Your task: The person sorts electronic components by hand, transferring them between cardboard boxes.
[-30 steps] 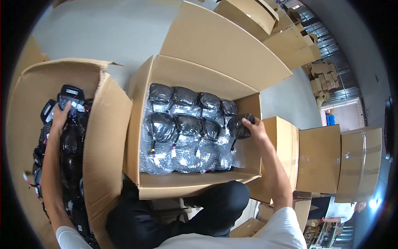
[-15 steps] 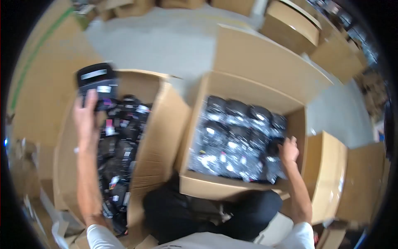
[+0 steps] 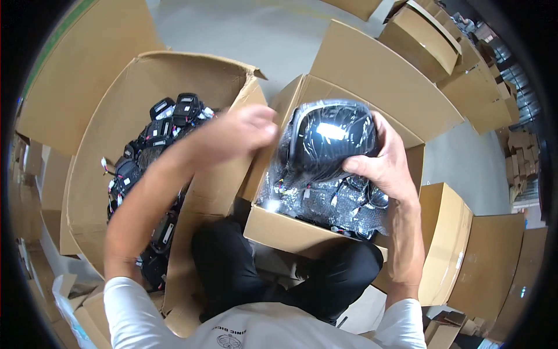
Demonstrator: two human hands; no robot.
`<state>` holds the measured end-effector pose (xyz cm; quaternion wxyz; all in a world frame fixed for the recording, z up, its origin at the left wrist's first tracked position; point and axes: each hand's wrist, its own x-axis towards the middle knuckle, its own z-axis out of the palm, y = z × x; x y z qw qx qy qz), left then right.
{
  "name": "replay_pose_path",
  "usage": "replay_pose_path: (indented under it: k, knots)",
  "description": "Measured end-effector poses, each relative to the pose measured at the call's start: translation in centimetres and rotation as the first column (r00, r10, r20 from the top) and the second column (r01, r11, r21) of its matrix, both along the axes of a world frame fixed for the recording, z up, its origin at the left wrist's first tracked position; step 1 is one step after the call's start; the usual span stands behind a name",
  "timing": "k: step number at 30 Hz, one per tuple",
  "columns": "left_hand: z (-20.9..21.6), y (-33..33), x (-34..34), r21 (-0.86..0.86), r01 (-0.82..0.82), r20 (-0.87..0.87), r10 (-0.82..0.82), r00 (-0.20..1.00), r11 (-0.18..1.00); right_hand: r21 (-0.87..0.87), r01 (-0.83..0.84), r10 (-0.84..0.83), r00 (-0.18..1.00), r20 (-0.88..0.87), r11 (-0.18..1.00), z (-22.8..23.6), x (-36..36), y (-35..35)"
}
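My right hand (image 3: 388,158) grips a glossy black rounded housing (image 3: 334,136) wrapped in clear plastic, thumb on its near side and fingers around its right edge. The housing is held up over the right cardboard box (image 3: 308,237), where more black plastic-wrapped pieces (image 3: 325,200) lie. My left hand (image 3: 250,129) is over the inner flaps between the two boxes, smeared by motion; I cannot tell whether its fingers hold anything. Under my left arm the left cardboard box (image 3: 104,139) contains a heap of black units (image 3: 158,132) with pale labels and thin coloured wires.
My crossed legs (image 3: 232,262) are close against the boxes' near sides. A raised flap (image 3: 372,75) stands at the right box's far side. Another carton (image 3: 447,244) is to the right, and stacked cartons (image 3: 418,38) stand at the far right on the grey floor (image 3: 244,29).
My left hand has swung right from above the left box; the black labelled unit it held is out of sight. My right hand has lifted a wrapped housing from the right box.
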<state>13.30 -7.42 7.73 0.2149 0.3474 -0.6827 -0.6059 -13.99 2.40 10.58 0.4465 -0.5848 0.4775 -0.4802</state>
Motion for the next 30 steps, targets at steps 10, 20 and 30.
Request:
replay_pose_path:
  k: [10,20,30]
  knots:
    - [-6.6,-0.4,24.4,-0.072,-0.701,0.183,0.700,0.690,0.710,0.839,0.027,0.065,0.995,-0.074,0.544,-27.2,-1.4,4.0]
    - [-15.6,2.7,23.7,-0.322,-0.272,0.650,0.421,0.633,0.907,0.592,0.084,0.336,0.756,-0.562,0.801,-21.2,-1.9,1.7]
    - [-19.4,0.0,22.9,-0.104,-0.231,0.506,0.251,0.825,0.967,-0.089,-0.118,0.068,0.897,-0.437,0.989,-3.4,13.6,-3.4]
